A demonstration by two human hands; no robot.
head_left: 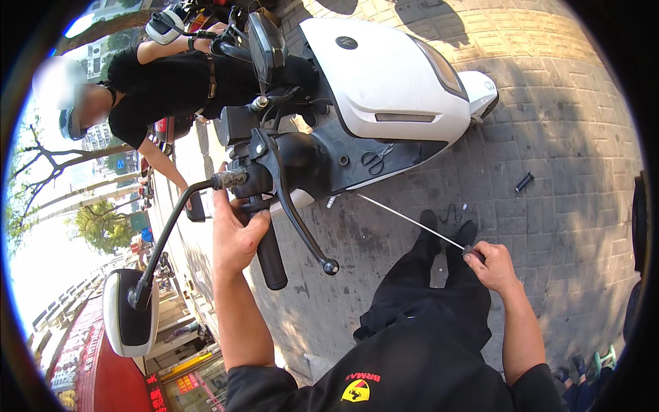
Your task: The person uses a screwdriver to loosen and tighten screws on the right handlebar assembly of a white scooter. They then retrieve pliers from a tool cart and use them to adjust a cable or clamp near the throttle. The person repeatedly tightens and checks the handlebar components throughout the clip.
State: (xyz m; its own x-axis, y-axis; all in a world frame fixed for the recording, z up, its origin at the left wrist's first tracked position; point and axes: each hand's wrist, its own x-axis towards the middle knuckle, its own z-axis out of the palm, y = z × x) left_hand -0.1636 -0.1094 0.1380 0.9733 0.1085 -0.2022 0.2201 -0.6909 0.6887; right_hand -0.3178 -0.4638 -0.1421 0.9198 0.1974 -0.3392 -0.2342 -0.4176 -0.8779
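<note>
1. Screwdriver [412, 221]: long, thin, shiny metal rod w/ dark, stubby handle.
2. Black grip [272, 261]: smooth-looking tube. Brake lever [294, 218]: bent, w/ ball end.
3. R hand [495, 266] is wrapped on screwdriver's handle; rod sticks out up & left of hand.
4. L hand [238, 237] curls round handlebar [257, 180], thumb at grip's top end.

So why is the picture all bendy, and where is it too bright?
In the head view, the fisheye lens curves the red shop sign near the rim; in the head view, sky at left glares white; in the head view, sun and shade mottle the paving, though the screwdriver looks sharp.
</note>
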